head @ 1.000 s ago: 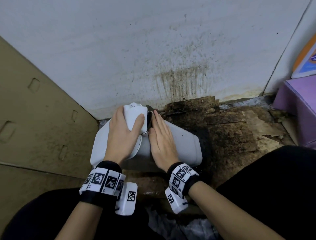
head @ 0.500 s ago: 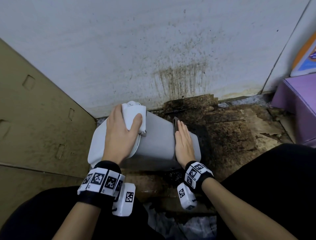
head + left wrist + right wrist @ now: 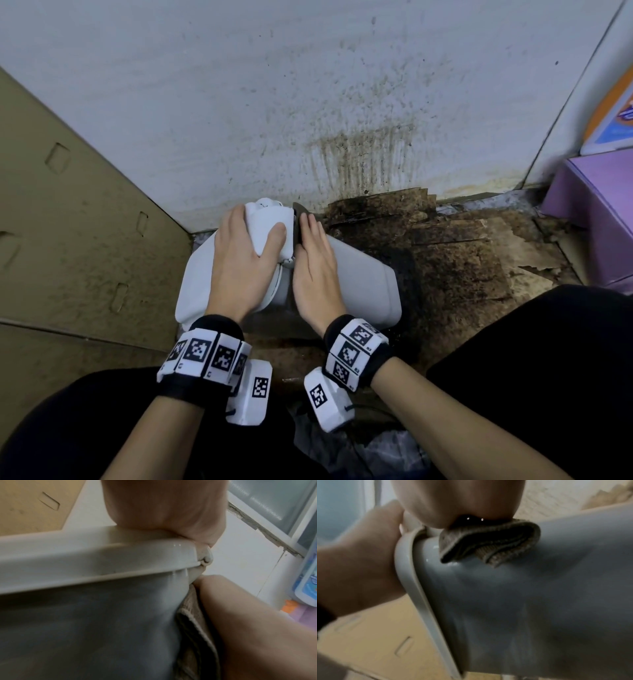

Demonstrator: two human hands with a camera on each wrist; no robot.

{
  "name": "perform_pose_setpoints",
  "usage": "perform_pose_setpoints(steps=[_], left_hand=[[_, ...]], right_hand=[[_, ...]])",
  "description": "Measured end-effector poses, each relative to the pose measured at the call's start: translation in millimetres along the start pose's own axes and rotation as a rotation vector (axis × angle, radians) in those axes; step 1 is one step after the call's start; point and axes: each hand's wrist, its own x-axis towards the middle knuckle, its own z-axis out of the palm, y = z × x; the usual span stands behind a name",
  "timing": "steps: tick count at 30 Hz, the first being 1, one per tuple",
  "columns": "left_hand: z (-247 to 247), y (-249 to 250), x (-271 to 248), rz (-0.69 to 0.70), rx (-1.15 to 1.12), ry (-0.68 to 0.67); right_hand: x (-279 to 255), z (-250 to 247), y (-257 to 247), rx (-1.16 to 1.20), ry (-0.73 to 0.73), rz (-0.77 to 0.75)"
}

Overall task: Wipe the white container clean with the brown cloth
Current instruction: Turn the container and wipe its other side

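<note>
The white container lies on its side on stained cardboard by the wall. My left hand grips its lid end, thumb wrapped over the white latch. Flat on the container's upper side, right beside the lid rim, lies my right hand with straight fingers, pressing the brown cloth against the plastic. The cloth is mostly hidden under the palm in the head view; only a dark edge shows past the fingertips. The left wrist view shows the cloth squeezed between the right hand and the container.
A tan cardboard panel stands on the left. The spattered white wall is directly behind the container. Dirty, torn cardboard covers the floor to the right, and a purple box sits at the far right. My knees in black flank the hands.
My right hand slid with the cloth from the lid end out to the container's right end, then back against the lid rim. The left hand kept its grip.
</note>
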Motion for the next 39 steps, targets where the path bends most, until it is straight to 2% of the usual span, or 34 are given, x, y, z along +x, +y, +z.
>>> perform_pose_setpoints(steps=[4, 6, 12, 16, 25, 27, 33, 36, 39], left_hand=[[0.3, -1.9, 0.1, 0.002, -0.018, -0.005], [-2.8, -4.3, 0.8, -0.007, -0.029, -0.006], [-5.4, -6.9, 3.5, -0.017, -0.047, -0.016], [-6.3, -6.7, 3.4, -0.027, -0.048, -0.021], [-9.7, -7.0, 4.9, -0.044, -0.035, -0.018], [-9.1, -6.4, 4.2, -0.044, -0.034, -0.020], [-8.0, -7.3, 4.9, -0.035, -0.012, -0.026], [-9.0, -9.8, 6.8, -0.050, -0.012, -0.029], [-7.3, -8.9, 6.2, -0.045, -0.018, -0.019]], right_hand=[[-3.6, -2.7, 18.7, -0.107, 0.049, -0.141], [-3.8, -11.2, 38.6, -0.144, 0.047, -0.166], [-8.9, -49.6, 116.4, -0.147, 0.071, 0.113], [-13.7, -67.7, 146.0, -0.125, 0.122, 0.319], [-6.7, -54.6, 124.5, -0.072, 0.209, 0.395], [-4.3, -45.6, 101.5, -0.044, 0.175, 0.354], [-5.3, -15.0, 12.8, 0.107, -0.016, 0.094], [-9.0, -3.9, 2.4, 0.098, -0.041, 0.011], [-13.4, -0.8, 20.5, -0.054, 0.015, -0.105]])
